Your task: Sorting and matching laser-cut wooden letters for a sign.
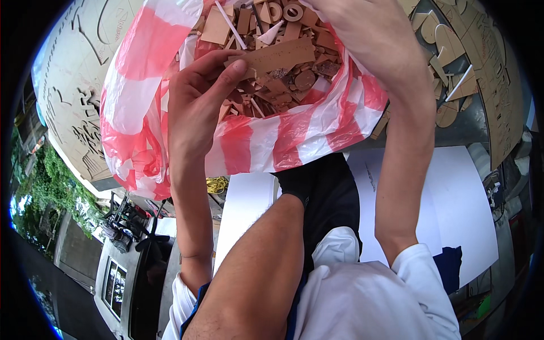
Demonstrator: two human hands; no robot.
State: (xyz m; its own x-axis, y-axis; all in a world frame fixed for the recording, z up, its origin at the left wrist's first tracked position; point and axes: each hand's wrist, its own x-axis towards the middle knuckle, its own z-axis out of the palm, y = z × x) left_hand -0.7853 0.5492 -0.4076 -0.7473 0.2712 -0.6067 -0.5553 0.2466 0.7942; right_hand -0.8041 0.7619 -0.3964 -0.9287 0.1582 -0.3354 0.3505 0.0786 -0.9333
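Note:
My left hand [199, 93] pinches a flat brown offcut strip [283, 56] between thumb and fingers, over the mouth of a red and white striped plastic bag [237, 148]. Inside the bag lies a heap of small brown board offcuts [277, 88]: rings, discs, rectangles and irregular bits, with a few thin white strips among them. My right hand [362, 25] reaches across the bag's right rim at the top of the head view. Its fingers run out of the picture, so their grip is hidden.
Brown cut sheets with carved outlines [73, 85] lie at left and right. Loose cut pieces [447, 45] rest on a dark surface at the right. Large white sheets [453, 198] lie below the bag. My bare knee [249, 272] is raised between my arms.

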